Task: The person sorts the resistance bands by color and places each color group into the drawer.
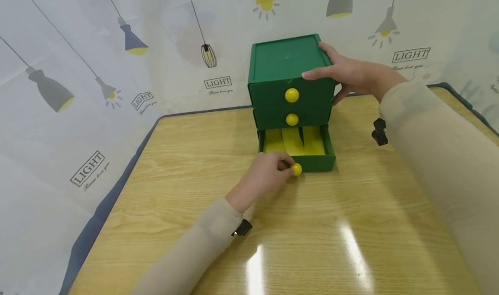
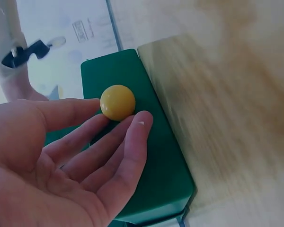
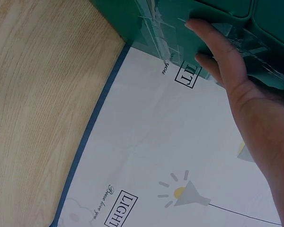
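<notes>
A green drawer cabinet (image 1: 290, 61) with three stacked drawers stands on the table, each drawer fronted by a round yellow knob. Its bottom drawer (image 1: 317, 163) is pulled out and shows yellow pieces (image 1: 292, 141) lying inside. My left hand (image 1: 267, 173) pinches that drawer's yellow knob (image 2: 118, 102) between thumb and index finger, with the other fingers loosely bent below it in the left wrist view. At the cabinet's upper right, my right hand (image 1: 347, 72) grips the edge, thumb on top near the front and fingers along the top and side. Clear tape (image 3: 158, 38) runs along the cabinet's side.
The wooden table (image 1: 187, 165) extends around the cabinet. Behind and to the left hangs a white backdrop (image 1: 163, 69) printed with lamps. It meets the table's dark-edged back close behind the cabinet.
</notes>
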### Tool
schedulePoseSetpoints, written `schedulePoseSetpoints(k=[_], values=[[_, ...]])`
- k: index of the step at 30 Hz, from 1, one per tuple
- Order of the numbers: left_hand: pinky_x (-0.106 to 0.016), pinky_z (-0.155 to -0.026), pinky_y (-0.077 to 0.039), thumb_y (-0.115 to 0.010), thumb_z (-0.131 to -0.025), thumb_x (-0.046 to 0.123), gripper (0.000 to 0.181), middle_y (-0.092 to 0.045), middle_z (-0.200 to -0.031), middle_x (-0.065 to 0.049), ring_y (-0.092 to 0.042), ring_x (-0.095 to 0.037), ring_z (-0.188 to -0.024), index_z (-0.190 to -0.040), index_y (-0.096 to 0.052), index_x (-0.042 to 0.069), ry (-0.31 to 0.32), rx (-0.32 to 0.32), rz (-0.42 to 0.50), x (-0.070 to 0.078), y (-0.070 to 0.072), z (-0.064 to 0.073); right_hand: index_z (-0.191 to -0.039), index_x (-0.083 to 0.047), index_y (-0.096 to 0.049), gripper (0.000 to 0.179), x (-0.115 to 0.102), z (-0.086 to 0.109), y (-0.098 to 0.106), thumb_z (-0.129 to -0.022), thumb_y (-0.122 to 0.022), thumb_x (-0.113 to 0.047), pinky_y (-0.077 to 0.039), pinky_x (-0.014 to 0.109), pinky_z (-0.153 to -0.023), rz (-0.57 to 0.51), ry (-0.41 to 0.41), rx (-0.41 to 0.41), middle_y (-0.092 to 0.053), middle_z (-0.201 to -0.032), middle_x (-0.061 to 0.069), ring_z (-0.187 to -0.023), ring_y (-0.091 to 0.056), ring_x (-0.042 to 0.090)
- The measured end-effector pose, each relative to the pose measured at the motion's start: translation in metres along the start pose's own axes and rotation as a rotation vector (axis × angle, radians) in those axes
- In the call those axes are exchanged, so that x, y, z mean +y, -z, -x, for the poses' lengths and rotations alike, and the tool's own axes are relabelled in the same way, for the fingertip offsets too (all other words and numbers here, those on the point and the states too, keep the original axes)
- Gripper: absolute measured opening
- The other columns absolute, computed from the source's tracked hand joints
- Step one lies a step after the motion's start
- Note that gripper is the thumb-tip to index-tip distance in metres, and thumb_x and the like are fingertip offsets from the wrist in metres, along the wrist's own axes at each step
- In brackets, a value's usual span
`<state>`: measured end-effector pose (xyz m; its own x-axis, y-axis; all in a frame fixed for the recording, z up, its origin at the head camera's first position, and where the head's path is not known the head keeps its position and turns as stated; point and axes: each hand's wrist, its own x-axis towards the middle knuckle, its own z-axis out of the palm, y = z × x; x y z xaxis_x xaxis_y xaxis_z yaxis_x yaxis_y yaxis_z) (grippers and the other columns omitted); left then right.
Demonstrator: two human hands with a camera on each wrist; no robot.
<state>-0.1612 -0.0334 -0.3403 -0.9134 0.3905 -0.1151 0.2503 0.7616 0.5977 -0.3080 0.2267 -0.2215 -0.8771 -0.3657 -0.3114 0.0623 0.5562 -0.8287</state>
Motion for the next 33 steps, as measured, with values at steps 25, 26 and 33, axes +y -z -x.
schedulePoseSetpoints(k=[25, 26, 33], values=[[-0.032, -0.082, -0.061, -0.077, -0.099, 0.022, 0.021, -0.08, -0.11, -0.006, -0.074, -0.017, -0.094, -0.116, -0.079, 0.01, 0.101, 0.285, 0.157, -0.003, -0.007, -0.075, -0.153, -0.059, 0.035, 0.112, 0.003, 0.004, 0.003, -0.1, -0.064, -0.06, -0.046, 0.074, -0.11, -0.035, -0.002, -0.008, 0.024, -0.178, 0.0, -0.167, -0.004, 0.045], [-0.032, -0.081, -0.06, -0.077, -0.1, 0.022, 0.019, -0.08, -0.108, -0.006, -0.074, -0.017, -0.092, -0.114, -0.08, 0.01, 0.098, 0.304, 0.12, -0.001, -0.008, -0.075, -0.153, -0.059, 0.035, 0.112, 0.003, 0.004, 0.003, -0.1, -0.064, -0.06, -0.046, 0.075, -0.11, -0.037, -0.003, -0.008, 0.024, -0.178, 0.0, -0.167, -0.004, 0.045], [-0.034, -0.078, -0.06, -0.075, -0.101, 0.024, 0.019, -0.08, -0.105, -0.006, -0.071, -0.018, -0.085, -0.112, -0.08, 0.01, 0.074, 0.333, -0.005, 0.003, -0.002, -0.07, -0.153, -0.06, 0.034, 0.11, 0.002, 0.005, 0.001, -0.1, -0.063, -0.059, -0.045, 0.074, -0.11, -0.048, 0.006, -0.013, 0.023, -0.178, 0.0, -0.167, -0.003, 0.044]])
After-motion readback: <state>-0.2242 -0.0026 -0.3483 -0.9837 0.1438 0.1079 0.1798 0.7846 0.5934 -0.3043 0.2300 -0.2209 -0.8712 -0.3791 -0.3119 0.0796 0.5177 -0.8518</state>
